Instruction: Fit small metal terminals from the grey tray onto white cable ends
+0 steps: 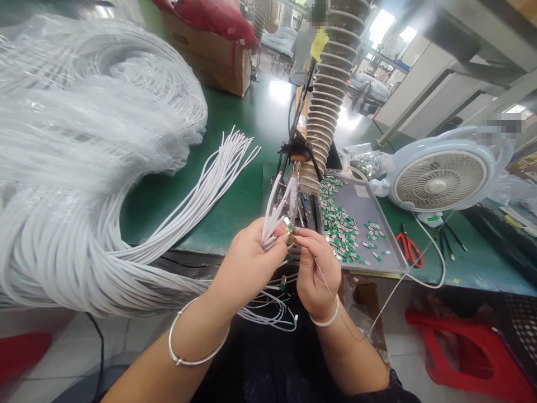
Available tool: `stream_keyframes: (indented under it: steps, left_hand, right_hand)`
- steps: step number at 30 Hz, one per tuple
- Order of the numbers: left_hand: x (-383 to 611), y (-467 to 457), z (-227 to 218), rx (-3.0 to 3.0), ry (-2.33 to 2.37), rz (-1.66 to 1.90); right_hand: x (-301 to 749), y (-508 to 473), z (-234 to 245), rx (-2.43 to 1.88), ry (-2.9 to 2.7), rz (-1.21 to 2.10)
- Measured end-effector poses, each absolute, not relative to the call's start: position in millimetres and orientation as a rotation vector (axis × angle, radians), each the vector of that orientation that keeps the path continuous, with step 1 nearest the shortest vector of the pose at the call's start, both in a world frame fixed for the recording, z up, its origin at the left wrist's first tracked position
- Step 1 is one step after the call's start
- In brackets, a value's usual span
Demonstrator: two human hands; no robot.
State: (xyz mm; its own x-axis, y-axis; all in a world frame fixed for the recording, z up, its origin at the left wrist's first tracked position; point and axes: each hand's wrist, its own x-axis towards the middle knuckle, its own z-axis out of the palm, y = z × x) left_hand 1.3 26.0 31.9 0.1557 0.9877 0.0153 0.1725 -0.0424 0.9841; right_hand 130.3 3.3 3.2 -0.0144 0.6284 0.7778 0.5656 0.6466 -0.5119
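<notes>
My left hand (247,263) is closed round a small bunch of white cable ends (274,210) that fan upward, their stripped tips showing. My right hand (316,266) pinches a thin strand and something small at the cable tips, right beside the left thumb; a tiny green part (288,227) sits between the two hands. Just above them hangs a soldering iron tip (296,179) on a stand. Finished cables with green ends (277,305) droop below my hands over my lap.
A huge coil of white cables (75,168) fills the left of the green bench (235,196). A grey tray (369,210) holds several small green boards. Red-handled cutters (409,249), a pale fan (440,179), a ribbed extraction hose (329,95), a cardboard box (210,53) and a red stool (470,350) surround it.
</notes>
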Motion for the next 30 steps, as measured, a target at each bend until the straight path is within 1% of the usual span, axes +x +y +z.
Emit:
stream_keyframes:
  steps: [11,22,30]
  left_hand:
    - [3,25,31,1.448,1.206,1.03]
    - [6,22,16,1.417,1.165,1.039]
    - [7,23,23,1.408,1.205,1.035]
  right_hand:
    - [133,1,0,-0.992,-1.686,0.08]
    - [134,-2,-4,-1.008,-1.692,0.097]
    - [134,5,-7,-1.005,-1.647,0.075]
